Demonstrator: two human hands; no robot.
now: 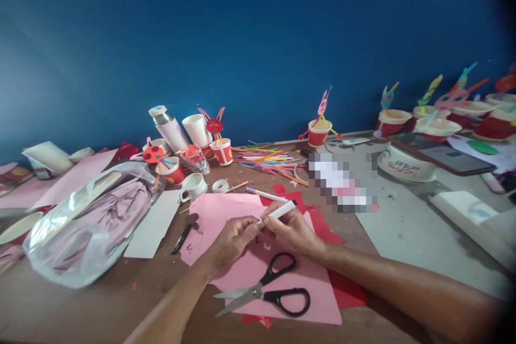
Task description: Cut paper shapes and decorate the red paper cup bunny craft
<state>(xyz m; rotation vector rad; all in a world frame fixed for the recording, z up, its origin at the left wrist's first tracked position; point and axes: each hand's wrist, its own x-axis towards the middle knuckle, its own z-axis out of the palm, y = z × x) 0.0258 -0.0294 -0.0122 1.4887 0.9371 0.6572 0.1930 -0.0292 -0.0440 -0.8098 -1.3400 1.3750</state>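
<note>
Over the pink paper [290,282], my right hand [296,234] is closed around a white marker [282,212] with a black end pointing up and right. My left hand [237,236] pinches at the marker's lower left end; the fingers hide that tip. Small dark marks show on the paper beneath my hands. Nearer to me, black-handled scissors [255,293] lie on the paper with blades parted. A black pen [184,233] rests at the paper's left edge. Behind my right hand lies a white pen [266,194], and red paper [349,290] sticks out underneath.
A clear plastic bag [91,250] of pink material lies left, beside a white card [155,226]. Behind are a white mug [194,187], a tape roll [220,186], colourful sticks [266,158] and decorated cups [221,151]. At right stand more cups, a white bowl [407,164] and a phone [443,153].
</note>
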